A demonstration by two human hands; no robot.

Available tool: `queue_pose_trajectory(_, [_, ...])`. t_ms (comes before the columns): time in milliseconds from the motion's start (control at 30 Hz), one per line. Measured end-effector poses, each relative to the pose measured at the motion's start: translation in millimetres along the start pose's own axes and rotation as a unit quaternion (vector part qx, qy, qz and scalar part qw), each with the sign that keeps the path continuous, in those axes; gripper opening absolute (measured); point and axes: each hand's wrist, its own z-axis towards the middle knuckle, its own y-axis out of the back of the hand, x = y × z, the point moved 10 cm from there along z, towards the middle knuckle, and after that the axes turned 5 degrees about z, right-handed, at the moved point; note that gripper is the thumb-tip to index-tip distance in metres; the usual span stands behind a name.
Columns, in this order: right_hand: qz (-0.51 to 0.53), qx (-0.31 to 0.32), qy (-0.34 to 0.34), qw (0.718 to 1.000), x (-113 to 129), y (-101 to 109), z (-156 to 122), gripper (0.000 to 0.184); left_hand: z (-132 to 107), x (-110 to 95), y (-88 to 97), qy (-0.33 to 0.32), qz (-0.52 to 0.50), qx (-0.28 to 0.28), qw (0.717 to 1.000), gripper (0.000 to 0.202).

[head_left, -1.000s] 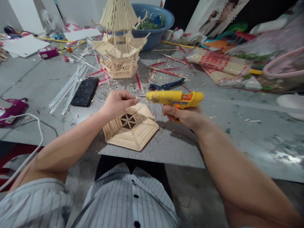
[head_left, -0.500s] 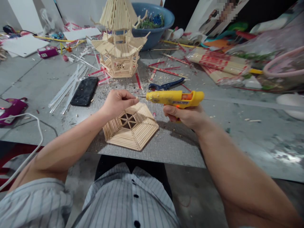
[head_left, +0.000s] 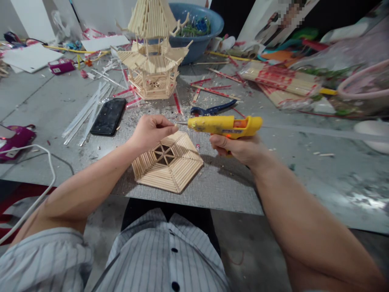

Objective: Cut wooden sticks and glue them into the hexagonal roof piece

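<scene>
My right hand (head_left: 232,148) grips a yellow hot glue gun (head_left: 225,126), its thin nozzle pointing left. At the nozzle's tip, my left hand (head_left: 153,132) pinches a tiny pale piece between thumb and forefinger; most of it is hidden by the fingers, so its kind is unclear. Below the left hand, a flat hexagonal panel of wooden sticks (head_left: 170,176) with a spoked opening in its middle lies near the table's front edge. Farther back stands a pagoda model built of the same sort of sticks (head_left: 153,65).
A black phone (head_left: 108,117) and clear glue sticks (head_left: 86,109) lie on the left. Dark blue-handled pliers or cutters (head_left: 214,108) rest behind the glue gun. At the back are a blue basin (head_left: 199,40) and packs of wooden sticks (head_left: 282,81). A white cable (head_left: 50,162) crosses the left edge.
Almost nothing differs. Both hands and the glue gun sit a hair farther right, with the nozzle still at the left fingertips.
</scene>
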Motion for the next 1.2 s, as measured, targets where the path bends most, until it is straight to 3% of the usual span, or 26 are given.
queue_pose_trajectory(167, [0.007,-0.006,0.012,1.0,4,1,-1,0.05,0,0,2.5,0.01,0.012,-0.009,1.0,0.014])
queue_pose_trajectory(467, [0.051,-0.014,-0.025,0.998,10,-2,-3,0.055,0,0,1.7,0.013,-0.004,-0.004,1.0,0.014])
queue_pose_trajectory(567, [0.101,-0.051,-0.036,0.993,10,6,-5,0.053,0,-1,4.0,0.024,-0.001,-0.004,1.0,0.013])
queue_pose_trajectory(700, [0.164,-0.134,0.041,0.976,18,43,-5,0.046,0,-2,4.9,0.038,0.015,0.018,0.999,0.012])
queue_pose_trajectory(833, [0.211,-0.277,0.073,0.934,10,112,-13,0.05,0,-1,5.6,0.047,0.015,0.031,0.998,0.014])
queue_pose_trajectory(1000, [0.133,-0.407,-0.1,0.898,-30,175,-36,0.021,-1,2,0.7,0.048,0.042,0.058,0.996,0.017])
queue_pose_trajectory(1100, [0.07,-0.459,-0.153,0.872,-44,195,-49,0.025,-1,3,-5.7,0.048,0.065,0.099,0.992,0.019])
queue_pose_trajectory(1200, [-0.002,-0.448,-0.234,0.863,-66,203,-51,0.041,-1,6,-14.5,0.058,0.098,0.169,0.979,0.022])
